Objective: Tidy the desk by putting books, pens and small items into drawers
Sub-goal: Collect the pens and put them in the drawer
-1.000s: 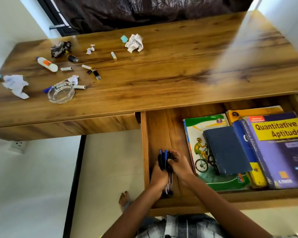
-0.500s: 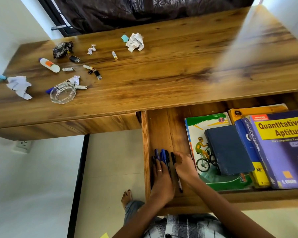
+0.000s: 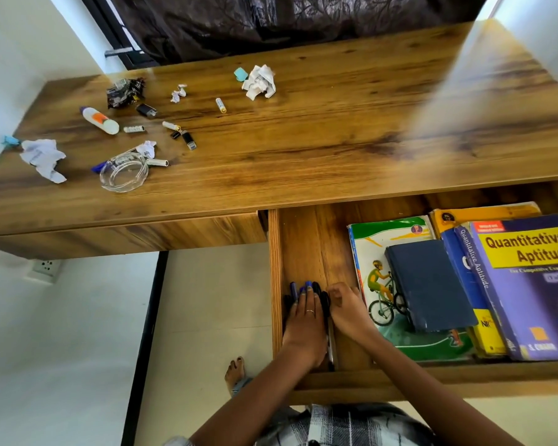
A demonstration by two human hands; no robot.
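Observation:
The right drawer (image 3: 306,239) of the wooden desk (image 3: 303,140) stands pulled out. A bunch of blue and black pens (image 3: 325,304) lies on its floor at the front left corner. My left hand (image 3: 305,320) lies flat on top of the pens with straight fingers. My right hand (image 3: 347,309) rests beside them, its fingers bent against the black pens. To the right in the drawer lie several books: a green cyclist book (image 3: 377,278), a dark blue book (image 3: 429,284) and a purple "Quantitative Aptitude" book (image 3: 529,284).
Small items litter the desk's left part: a glue stick (image 3: 100,120), a glass ashtray (image 3: 124,173), batteries (image 3: 220,105), USB sticks (image 3: 189,140), crumpled papers (image 3: 260,82) and a dark wrapper (image 3: 123,91). The left drawer front (image 3: 126,235) is closed.
The pens have gone from being held upright in both hands to lying on the drawer floor. My left hand has flattened over them and my right hand has drawn in beside them.

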